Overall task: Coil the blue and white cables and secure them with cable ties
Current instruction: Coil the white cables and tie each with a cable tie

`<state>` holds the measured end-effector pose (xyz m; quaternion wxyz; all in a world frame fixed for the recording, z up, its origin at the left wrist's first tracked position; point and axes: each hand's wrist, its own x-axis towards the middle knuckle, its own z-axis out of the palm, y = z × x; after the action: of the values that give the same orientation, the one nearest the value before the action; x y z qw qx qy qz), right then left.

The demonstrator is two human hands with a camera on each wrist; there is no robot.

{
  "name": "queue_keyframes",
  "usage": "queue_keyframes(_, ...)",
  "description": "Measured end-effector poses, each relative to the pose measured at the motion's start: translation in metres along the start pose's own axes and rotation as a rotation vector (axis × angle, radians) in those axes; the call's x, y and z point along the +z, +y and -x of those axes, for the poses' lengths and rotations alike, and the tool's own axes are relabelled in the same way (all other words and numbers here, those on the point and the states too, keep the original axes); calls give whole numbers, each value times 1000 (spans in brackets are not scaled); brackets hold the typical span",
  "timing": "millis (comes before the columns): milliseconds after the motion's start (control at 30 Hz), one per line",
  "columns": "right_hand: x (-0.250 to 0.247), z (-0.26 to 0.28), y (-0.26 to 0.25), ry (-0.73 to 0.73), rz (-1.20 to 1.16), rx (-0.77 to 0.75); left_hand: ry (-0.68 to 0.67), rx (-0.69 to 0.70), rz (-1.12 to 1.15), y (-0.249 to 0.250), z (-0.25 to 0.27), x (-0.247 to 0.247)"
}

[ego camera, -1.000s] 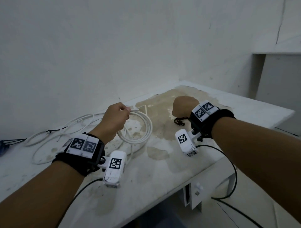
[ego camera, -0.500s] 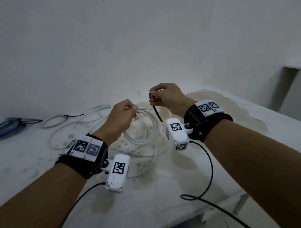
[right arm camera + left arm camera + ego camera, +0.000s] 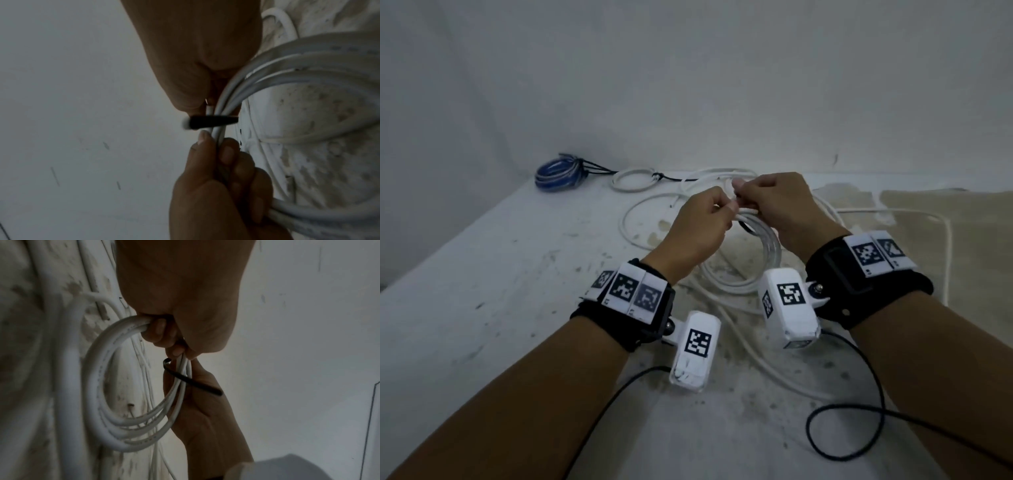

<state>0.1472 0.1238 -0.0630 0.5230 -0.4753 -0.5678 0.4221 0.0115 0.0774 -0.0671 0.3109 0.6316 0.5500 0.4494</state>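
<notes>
My left hand (image 3: 717, 214) grips the top of a white cable coil (image 3: 767, 246) and holds it up off the table. In the left wrist view its fingers (image 3: 164, 335) are curled round the bunched loops (image 3: 96, 386). My right hand (image 3: 743, 195) meets it from the right and pinches a black cable tie (image 3: 213, 124) that lies across the strands (image 3: 287, 65) beside the left-hand fingers (image 3: 226, 154). The tie's tail (image 3: 197, 382) sticks out from the coil. A blue cable coil (image 3: 558, 174) lies far back left.
A small tied white coil (image 3: 633, 180) lies beside the blue one. Loose white cable (image 3: 945, 246) loops over the stained white table (image 3: 500, 274) beneath and to the right of my hands. Black camera leads (image 3: 873, 407) trail near the front edge. The wall (image 3: 688, 85) stands close behind.
My right hand has brought the black tie from the right onto the coil held by my left hand. The hands now touch. The head view has swung left and down.
</notes>
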Motion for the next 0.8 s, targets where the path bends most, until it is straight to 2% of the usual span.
queue_keyframes(67,3,2,6,-19,76,-56,28,11,-32,-3,0,3)
queue_keyframes(167,6,6,6,-35,143,-57,33,10,-43,-5,-2,4)
queue_keyframes(500,18,16,-3,-70,117,-223,112,-32,-14,-10,6,-4)
queue_keyframes(600,16,20,-5,-69,131,-287,80,-73,19,-9,6,-4)
queue_keyframes(700,15,23,-3,-105,83,-257,58,0,-70,-9,8,-5)
queue_keyframes(800,16,19,-1,-120,123,-236,72,-4,-89,-10,8,-4)
